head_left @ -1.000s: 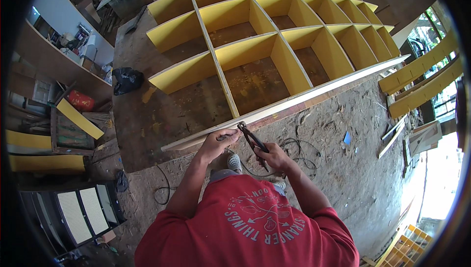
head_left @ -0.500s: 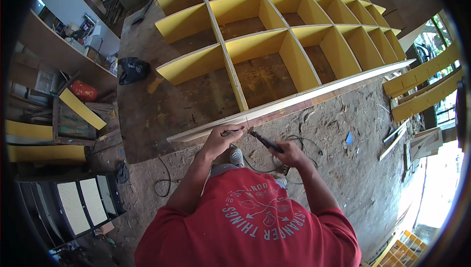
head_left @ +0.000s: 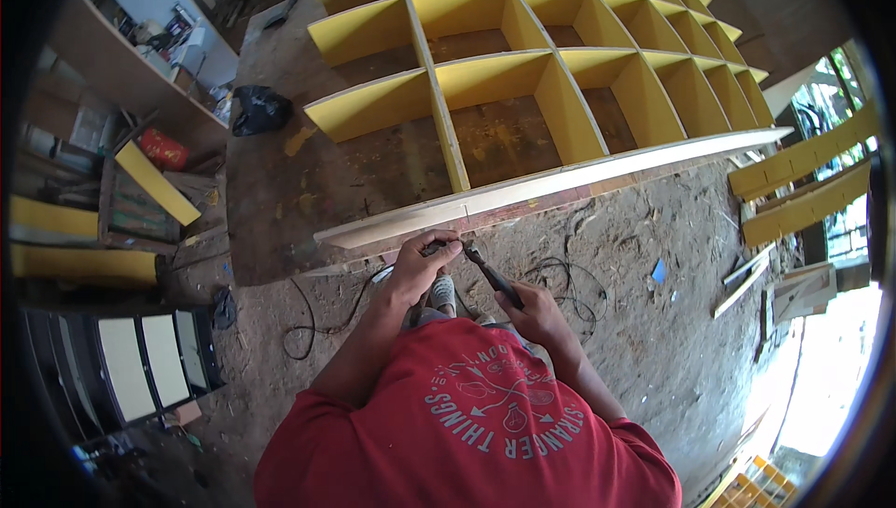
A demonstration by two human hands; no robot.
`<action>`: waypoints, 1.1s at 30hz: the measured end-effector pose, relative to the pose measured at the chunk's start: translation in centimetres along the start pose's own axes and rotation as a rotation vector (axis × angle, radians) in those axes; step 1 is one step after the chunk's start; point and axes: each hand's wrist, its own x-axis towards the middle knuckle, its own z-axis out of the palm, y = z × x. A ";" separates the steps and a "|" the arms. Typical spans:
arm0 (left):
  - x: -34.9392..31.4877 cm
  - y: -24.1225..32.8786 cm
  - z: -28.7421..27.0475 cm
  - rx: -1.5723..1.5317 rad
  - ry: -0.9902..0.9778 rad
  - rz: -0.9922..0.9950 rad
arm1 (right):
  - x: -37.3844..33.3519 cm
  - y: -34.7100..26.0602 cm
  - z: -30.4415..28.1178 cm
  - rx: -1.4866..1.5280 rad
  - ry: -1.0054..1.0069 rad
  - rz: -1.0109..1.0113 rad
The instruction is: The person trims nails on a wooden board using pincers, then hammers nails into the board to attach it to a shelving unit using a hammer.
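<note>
My right hand is closed round the dark handle of a hammer, its head pointing up and left toward my other hand. My left hand is closed, thumb and fingers pinched together, with something small and dark showing between them that I cannot make out. Just above the hammer head, a thin nail stands out from the edge of a long pale board. The board runs along the near side of a yellow wooden grid of compartments, which lies on a brown worktable.
A black plastic bag lies on the table's left part. Black cable loops over the dirt floor near my feet. Yellow curved strips stand at the right, and a black cabinet with pale panels is at the lower left.
My right hand and the hammer have shifted left and slightly down, closer to my body. My left hand stays near the board's edge. The whole view has tilted slightly.
</note>
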 end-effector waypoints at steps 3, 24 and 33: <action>-2.8 -0.3 -0.5 0.000 0.113 0.074 | -0.3 0.3 0.8 0.000 -0.071 -0.103; -16.0 -0.1 -19.0 -0.519 0.714 0.157 | 19.0 -7.9 33.8 -0.002 -0.187 -0.315; -9.5 4.1 -26.1 -0.632 0.360 0.168 | 17.5 -15.2 28.9 0.772 -0.460 0.005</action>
